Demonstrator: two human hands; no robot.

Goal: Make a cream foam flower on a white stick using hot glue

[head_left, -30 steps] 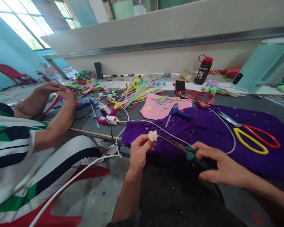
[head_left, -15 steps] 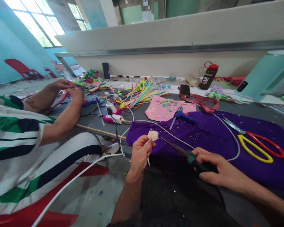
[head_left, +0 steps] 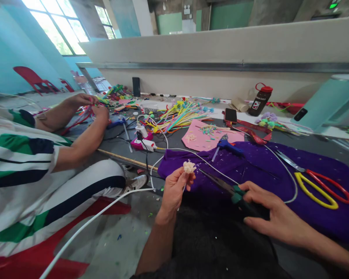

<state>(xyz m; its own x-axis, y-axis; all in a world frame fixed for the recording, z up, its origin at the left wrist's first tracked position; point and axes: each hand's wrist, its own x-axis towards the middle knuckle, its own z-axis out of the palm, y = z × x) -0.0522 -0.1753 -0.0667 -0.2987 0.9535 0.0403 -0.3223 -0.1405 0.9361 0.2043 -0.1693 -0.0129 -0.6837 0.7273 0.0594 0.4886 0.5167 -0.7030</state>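
My left hand [head_left: 173,190] pinches the thin stem of a small cream flower [head_left: 189,167], whose ruffled head sits just above my thumb and fingertips. Wrapped in my right hand [head_left: 270,217] is the handle end of a pair of long-nose pliers [head_left: 221,182] with green and black grips. Its narrow tip points left at the flower, a short gap away from it. Below and behind both hands lies a purple cloth [head_left: 258,166] sprinkled with tiny scraps. A blue glue gun [head_left: 229,146] and large scissors [head_left: 317,188] with red and yellow handles rest on that cloth.
A pink sheet [head_left: 192,135] with small cut pieces lies beyond the cloth. Colourful pipe cleaners [head_left: 177,118], a power strip [head_left: 142,143], a phone [head_left: 230,115] and a brown bottle [head_left: 260,101] are on the table. White cables cross the cloth. A co-worker [head_left: 81,151] sits at left.
The view has tilted up a little, so the scene sits lower and further right. The flower has turned slightly in my left fingers, with more fingertips showing. The pliers remain near it.
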